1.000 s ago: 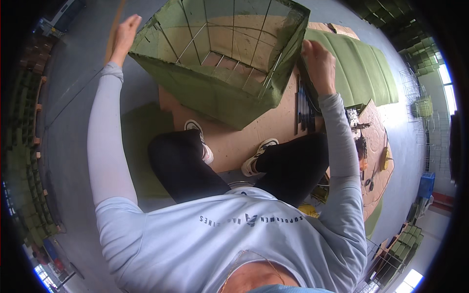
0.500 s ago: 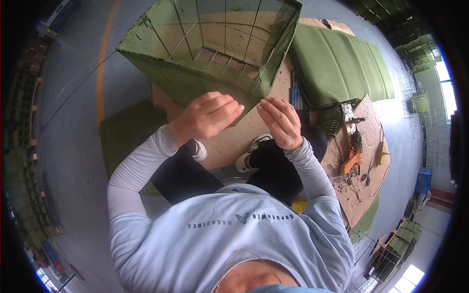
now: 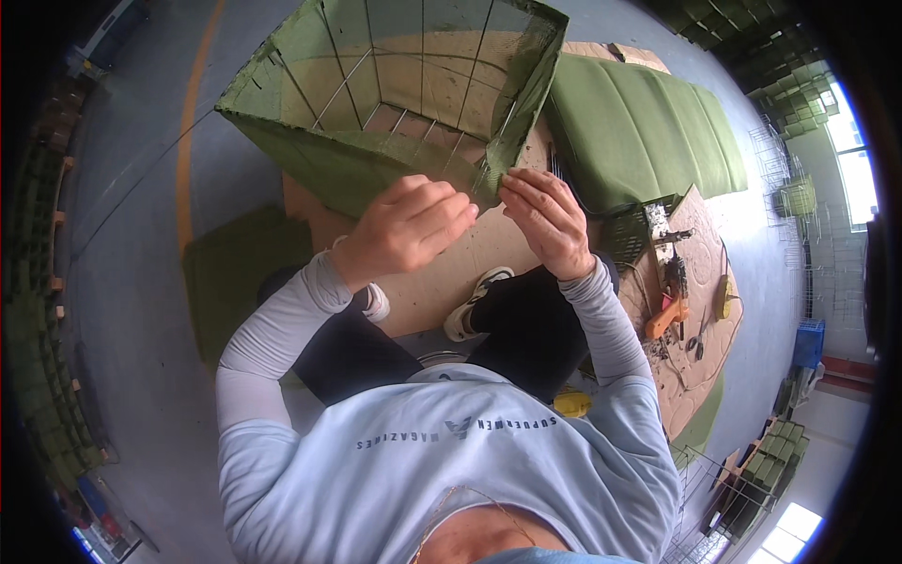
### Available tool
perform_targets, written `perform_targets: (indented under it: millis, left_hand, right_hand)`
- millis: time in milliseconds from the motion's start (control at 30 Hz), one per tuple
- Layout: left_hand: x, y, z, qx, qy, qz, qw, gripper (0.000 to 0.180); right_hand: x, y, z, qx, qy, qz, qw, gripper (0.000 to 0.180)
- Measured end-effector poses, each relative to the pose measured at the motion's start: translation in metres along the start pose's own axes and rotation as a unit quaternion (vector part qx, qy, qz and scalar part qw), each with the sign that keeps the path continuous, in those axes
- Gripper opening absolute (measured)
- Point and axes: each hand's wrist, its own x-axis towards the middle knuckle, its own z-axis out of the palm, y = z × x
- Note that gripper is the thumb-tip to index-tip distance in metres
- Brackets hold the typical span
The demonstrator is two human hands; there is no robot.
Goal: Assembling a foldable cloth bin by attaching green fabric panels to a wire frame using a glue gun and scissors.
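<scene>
Wire-frame basket [image 3: 404, 103] lined in green fabric stands on the cardboard sheet [image 3: 442, 273], its near corner at my hands. Left hand [image 3: 409, 230] and right hand [image 3: 545, 221] pinch the liner edge, fingers narrow. Step: fastening the corner; next needs steady tension.

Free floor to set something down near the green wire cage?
Bare grey floor left of the green wire cage, beyond the yellow line. Some brown cardboard shows below both hands. Crowded right: green cushion, tools.
</scene>
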Motion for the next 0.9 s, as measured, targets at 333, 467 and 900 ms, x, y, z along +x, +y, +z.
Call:
perform_targets:
  millis: [333,467,900]
  left_hand:
    - [-0.02,-0.004,-0.013,0.051,-0.016,0.02,0.998,0.026]
    - [-0.02,-0.001,0.001,0.059,-0.027,0.056,0.996,0.021]
    - [-0.001,-0.007,0.014,0.027,-0.009,0.027,0.999,0.027]
  right_hand:
    - [-0.008,-0.008,-0.006,-0.044,-0.014,-0.082,0.996,0.036]
    - [-0.008,-0.012,0.004,-0.064,-0.005,-0.076,0.995,0.037]
    - [-0.001,-0.008,0.009,-0.003,0.01,-0.03,0.999,0.038]
